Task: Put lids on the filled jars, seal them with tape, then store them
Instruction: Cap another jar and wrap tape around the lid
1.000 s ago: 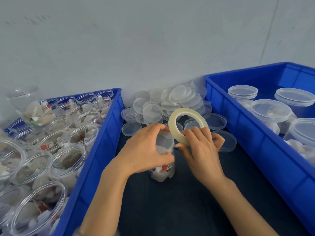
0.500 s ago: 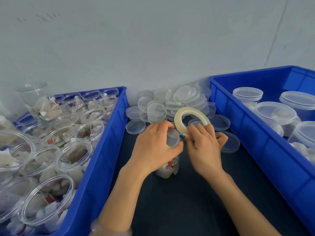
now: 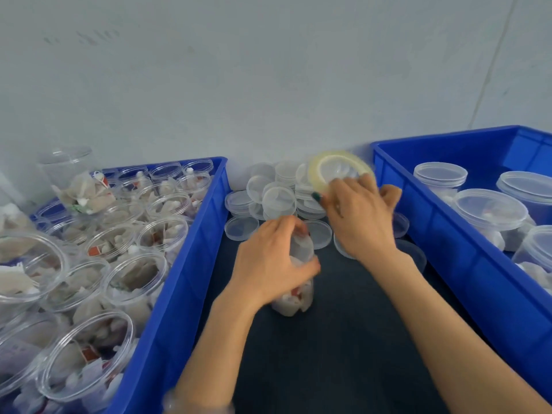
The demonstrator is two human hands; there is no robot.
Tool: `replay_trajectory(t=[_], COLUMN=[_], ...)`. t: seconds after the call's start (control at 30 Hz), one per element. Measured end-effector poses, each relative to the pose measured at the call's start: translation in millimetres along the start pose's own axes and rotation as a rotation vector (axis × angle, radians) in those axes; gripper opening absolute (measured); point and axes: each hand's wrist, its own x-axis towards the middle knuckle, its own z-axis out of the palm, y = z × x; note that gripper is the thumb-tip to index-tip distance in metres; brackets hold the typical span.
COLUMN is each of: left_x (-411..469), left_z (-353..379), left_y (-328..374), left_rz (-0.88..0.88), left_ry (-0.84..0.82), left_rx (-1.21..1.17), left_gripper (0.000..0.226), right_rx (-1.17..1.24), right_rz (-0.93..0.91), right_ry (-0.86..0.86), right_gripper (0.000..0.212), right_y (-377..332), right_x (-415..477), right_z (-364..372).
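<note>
**Jar [image 3: 292,303] upright in left hand [image 3: 268,265], tape roll [image 3: 316,174] in right hand [image 3: 360,216]**

Jar stands on the dark mat [image 3: 343,354] between the two blue bins [image 3: 179,264], long axis roughly vertical, lid [image 3: 302,249] end up. Left hand wraps its upper half, fingers curled over the lid rim. Further back, right hand grips the tape roll by its lower edge. Roll is on edge, hole facing camera, over the loose lids [image 3: 276,200]. Both are motion-blurred.

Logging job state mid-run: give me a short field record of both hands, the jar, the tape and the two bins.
left hand: grips jar, upright on the mat
right hand: holds tape roll above loose lids, apart from jar
jar top: blurred, cannot tell seal
left bin: open filled jars
right bin: lidded jars
</note>
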Motion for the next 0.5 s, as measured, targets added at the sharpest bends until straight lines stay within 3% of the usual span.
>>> replay_trajectory(t=[0.1,0.3,0.5], left_x=[9.1,11.9,8.9], left_z=[-2.9,6.7,13.5], left_y=[-2.5,4.7,-2.7], left_rz=[-0.027,-0.186,-0.239], left_ry=[-0.065,0.038,0.204], left_rx=[-0.007,-0.074,-0.286], left_gripper=[0.042,0.032,0.003], right_rx=[0.058,0.014,0.091], right_rz=[-0.09,-0.095,-0.121], right_ry=[-0.111,-0.399,-0.396], right_gripper=[0.041,0.031,0.034], right_y=[-9.3,10.4,5.6], right_x=[-19.3,-76.0,-91.3], right_z=[3.6,32.8,50.2])
